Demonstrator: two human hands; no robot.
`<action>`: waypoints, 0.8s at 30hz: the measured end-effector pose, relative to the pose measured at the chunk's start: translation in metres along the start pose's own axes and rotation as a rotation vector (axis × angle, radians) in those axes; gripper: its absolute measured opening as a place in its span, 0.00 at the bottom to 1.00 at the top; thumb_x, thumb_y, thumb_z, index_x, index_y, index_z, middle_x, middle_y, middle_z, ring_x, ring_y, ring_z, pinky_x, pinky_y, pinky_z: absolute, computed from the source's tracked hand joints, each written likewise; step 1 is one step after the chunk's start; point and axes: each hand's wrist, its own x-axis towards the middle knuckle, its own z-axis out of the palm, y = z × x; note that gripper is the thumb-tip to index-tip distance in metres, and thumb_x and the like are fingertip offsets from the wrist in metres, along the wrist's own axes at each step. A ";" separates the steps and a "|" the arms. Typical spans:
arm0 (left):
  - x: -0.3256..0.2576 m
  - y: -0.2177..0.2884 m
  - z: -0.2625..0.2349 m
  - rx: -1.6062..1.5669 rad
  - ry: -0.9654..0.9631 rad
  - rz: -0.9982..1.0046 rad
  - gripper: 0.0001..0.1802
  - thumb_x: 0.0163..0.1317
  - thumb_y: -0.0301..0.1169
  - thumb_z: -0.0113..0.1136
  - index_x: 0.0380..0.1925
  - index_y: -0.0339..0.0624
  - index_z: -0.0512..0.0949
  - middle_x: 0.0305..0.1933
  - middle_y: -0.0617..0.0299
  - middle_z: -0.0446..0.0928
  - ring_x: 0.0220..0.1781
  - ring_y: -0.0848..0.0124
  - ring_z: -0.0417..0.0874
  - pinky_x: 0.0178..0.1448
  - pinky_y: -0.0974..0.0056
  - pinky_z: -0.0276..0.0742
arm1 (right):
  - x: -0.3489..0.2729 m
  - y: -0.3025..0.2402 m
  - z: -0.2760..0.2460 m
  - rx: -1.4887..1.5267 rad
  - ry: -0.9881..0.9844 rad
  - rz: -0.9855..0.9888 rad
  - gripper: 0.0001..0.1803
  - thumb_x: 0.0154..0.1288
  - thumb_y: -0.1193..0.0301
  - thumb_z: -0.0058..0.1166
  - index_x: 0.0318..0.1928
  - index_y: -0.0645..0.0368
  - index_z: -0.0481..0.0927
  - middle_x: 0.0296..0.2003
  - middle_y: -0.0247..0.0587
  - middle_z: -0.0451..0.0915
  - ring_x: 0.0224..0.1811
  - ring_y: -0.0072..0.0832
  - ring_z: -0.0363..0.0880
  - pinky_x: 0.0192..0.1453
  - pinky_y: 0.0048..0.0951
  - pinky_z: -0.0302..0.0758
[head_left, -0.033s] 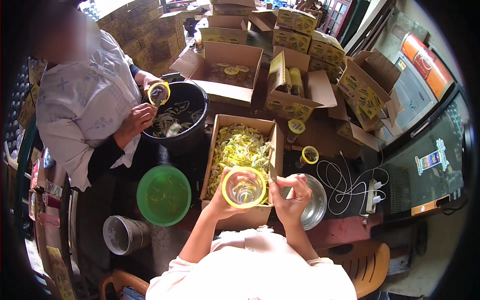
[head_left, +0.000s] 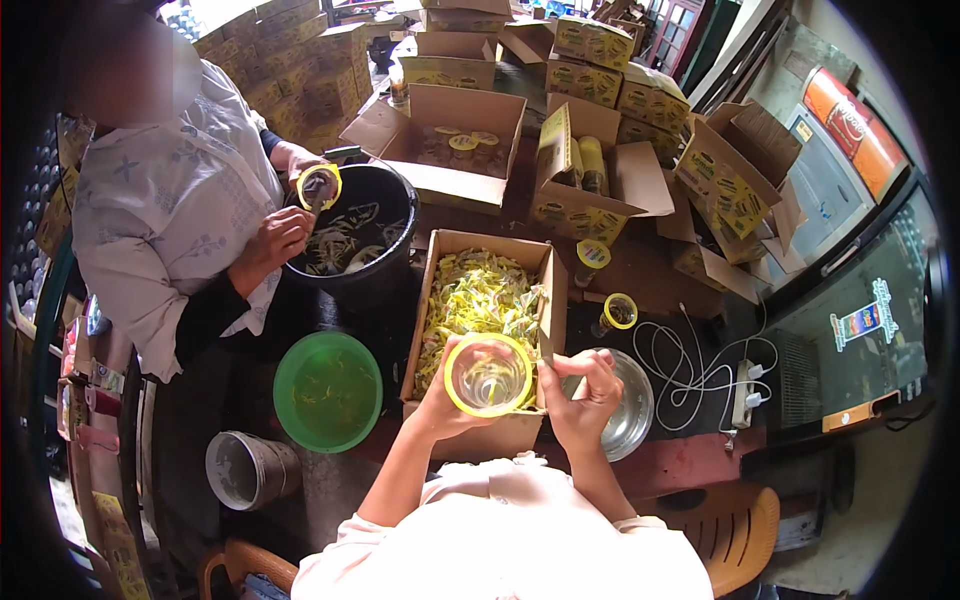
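Observation:
My left hand (head_left: pixel 436 408) is wrapped round a clear plastic cup (head_left: pixel 488 376) with a yellow rim, its mouth tilted up toward me. The cup looks empty apart from a small yellow bit. Close to its right side, my right hand (head_left: pixel 582 398) pinches a thin knife (head_left: pixel 546 348), its blade pointing away from me. Beneath both hands stands a cardboard box (head_left: pixel 412 345) filled with yellow and whitish strips (head_left: pixel 485 290). A clear round bowl (head_left: pixel 630 405) sits partly behind my right hand.
At left, a co-worker (head_left: pixel 170 220) holds a yellow-rimmed cup (head_left: pixel 319 186) and a knife over a black bucket (head_left: pixel 398 250). Nearby are a green basin (head_left: pixel 328 390) and grey bucket (head_left: pixel 250 470). Two cups, a white cable (head_left: pixel 680 370) and open cartons (head_left: pixel 460 185) lie beyond.
My hands, the cup and the co-worker look almost the same. A pale lump in the black bucket appears slightly shifted to the right.

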 end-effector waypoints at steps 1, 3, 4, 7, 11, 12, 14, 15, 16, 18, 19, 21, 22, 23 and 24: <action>0.002 0.001 -0.001 -0.011 0.020 0.009 0.43 0.35 0.24 0.71 0.53 0.42 0.58 0.50 0.57 0.68 0.54 0.66 0.70 0.59 0.61 0.66 | 0.001 -0.001 0.000 0.002 0.001 -0.003 0.08 0.41 0.80 0.62 0.23 0.53 0.78 0.18 0.29 0.75 0.20 0.22 0.67 0.35 0.24 0.57; 0.004 0.004 0.000 -0.050 0.013 0.032 0.42 0.37 0.23 0.70 0.54 0.42 0.58 0.51 0.56 0.68 0.54 0.65 0.70 0.59 0.61 0.65 | 0.001 -0.005 0.000 0.005 0.003 -0.047 0.09 0.42 0.80 0.62 0.23 0.52 0.78 0.18 0.29 0.75 0.21 0.22 0.66 0.35 0.24 0.57; 0.004 0.006 0.000 -0.044 0.027 0.017 0.42 0.37 0.23 0.70 0.54 0.41 0.58 0.52 0.55 0.67 0.55 0.65 0.70 0.59 0.60 0.65 | 0.002 -0.006 0.000 0.007 0.003 -0.047 0.09 0.42 0.80 0.62 0.23 0.52 0.78 0.18 0.29 0.75 0.21 0.22 0.66 0.35 0.24 0.57; -0.002 0.004 0.002 0.006 0.099 0.022 0.41 0.37 0.24 0.71 0.53 0.41 0.59 0.53 0.54 0.66 0.55 0.63 0.69 0.59 0.60 0.65 | 0.001 -0.005 0.000 -0.023 -0.001 -0.075 0.09 0.42 0.79 0.63 0.24 0.52 0.78 0.18 0.29 0.75 0.22 0.21 0.66 0.35 0.24 0.57; 0.012 0.015 -0.001 0.158 0.075 0.137 0.39 0.32 0.25 0.73 0.48 0.42 0.64 0.51 0.54 0.66 0.53 0.64 0.69 0.56 0.61 0.67 | 0.000 -0.004 -0.004 -0.003 0.072 -0.062 0.09 0.43 0.79 0.63 0.24 0.53 0.77 0.18 0.29 0.74 0.22 0.22 0.66 0.35 0.24 0.58; 0.015 0.017 -0.003 0.201 0.060 0.166 0.39 0.31 0.25 0.74 0.48 0.42 0.64 0.50 0.52 0.66 0.53 0.62 0.69 0.55 0.60 0.69 | 0.000 -0.004 -0.005 0.009 0.093 -0.067 0.09 0.44 0.79 0.63 0.25 0.54 0.77 0.18 0.30 0.74 0.22 0.22 0.66 0.35 0.24 0.58; 0.021 0.026 -0.009 0.282 0.052 0.176 0.38 0.33 0.26 0.73 0.48 0.42 0.64 0.50 0.52 0.67 0.53 0.60 0.69 0.56 0.59 0.68 | -0.002 -0.002 -0.006 0.016 0.120 -0.072 0.08 0.45 0.79 0.62 0.26 0.56 0.76 0.19 0.31 0.74 0.23 0.22 0.66 0.36 0.24 0.59; 0.025 0.029 -0.012 0.362 0.041 0.189 0.37 0.35 0.27 0.72 0.48 0.42 0.64 0.50 0.52 0.69 0.53 0.58 0.70 0.57 0.57 0.66 | -0.003 0.001 -0.007 0.017 0.118 -0.071 0.08 0.45 0.79 0.62 0.26 0.56 0.76 0.19 0.31 0.74 0.23 0.22 0.66 0.36 0.24 0.59; 0.029 0.029 -0.015 0.316 0.073 0.239 0.35 0.35 0.27 0.72 0.46 0.41 0.66 0.49 0.52 0.69 0.52 0.58 0.71 0.56 0.58 0.67 | -0.005 0.003 -0.009 0.013 0.098 -0.072 0.09 0.45 0.81 0.61 0.26 0.58 0.74 0.21 0.32 0.72 0.25 0.22 0.66 0.35 0.23 0.60; 0.037 0.030 -0.020 0.294 0.097 0.281 0.35 0.34 0.27 0.73 0.45 0.41 0.66 0.48 0.52 0.69 0.51 0.59 0.72 0.53 0.59 0.70 | -0.006 0.004 -0.009 0.011 0.079 -0.072 0.10 0.46 0.83 0.60 0.27 0.61 0.73 0.22 0.32 0.70 0.27 0.21 0.66 0.35 0.21 0.62; 0.040 0.029 -0.022 0.276 0.113 0.303 0.35 0.33 0.27 0.73 0.45 0.40 0.66 0.47 0.52 0.69 0.51 0.60 0.72 0.52 0.59 0.70 | -0.006 0.004 -0.009 0.031 0.095 -0.032 0.09 0.46 0.81 0.61 0.27 0.59 0.74 0.21 0.32 0.72 0.27 0.21 0.66 0.35 0.23 0.61; 0.044 0.031 -0.024 0.265 0.121 0.341 0.36 0.33 0.25 0.73 0.45 0.40 0.66 0.47 0.52 0.69 0.50 0.61 0.72 0.52 0.60 0.71 | -0.006 0.003 -0.007 0.059 0.109 0.007 0.08 0.46 0.80 0.61 0.26 0.57 0.76 0.20 0.31 0.74 0.26 0.21 0.67 0.36 0.24 0.60; 0.045 0.031 -0.024 0.254 0.130 0.360 0.36 0.33 0.25 0.73 0.46 0.40 0.65 0.47 0.52 0.69 0.50 0.61 0.72 0.52 0.60 0.71 | -0.006 0.003 -0.006 0.084 0.117 0.022 0.07 0.46 0.80 0.61 0.26 0.57 0.76 0.20 0.31 0.74 0.26 0.21 0.67 0.36 0.24 0.61; 0.046 0.030 -0.025 0.241 0.141 0.377 0.37 0.33 0.25 0.73 0.46 0.40 0.65 0.47 0.52 0.69 0.50 0.61 0.72 0.52 0.60 0.71 | -0.007 0.004 -0.005 0.107 0.122 0.038 0.07 0.46 0.80 0.61 0.26 0.57 0.76 0.20 0.31 0.74 0.26 0.21 0.67 0.36 0.23 0.61; 0.046 0.028 -0.026 0.219 0.134 0.379 0.38 0.33 0.25 0.73 0.47 0.40 0.64 0.47 0.52 0.68 0.50 0.61 0.72 0.53 0.61 0.71 | -0.008 0.005 -0.004 0.110 0.120 0.038 0.07 0.46 0.80 0.61 0.26 0.57 0.76 0.20 0.31 0.74 0.26 0.21 0.67 0.36 0.23 0.61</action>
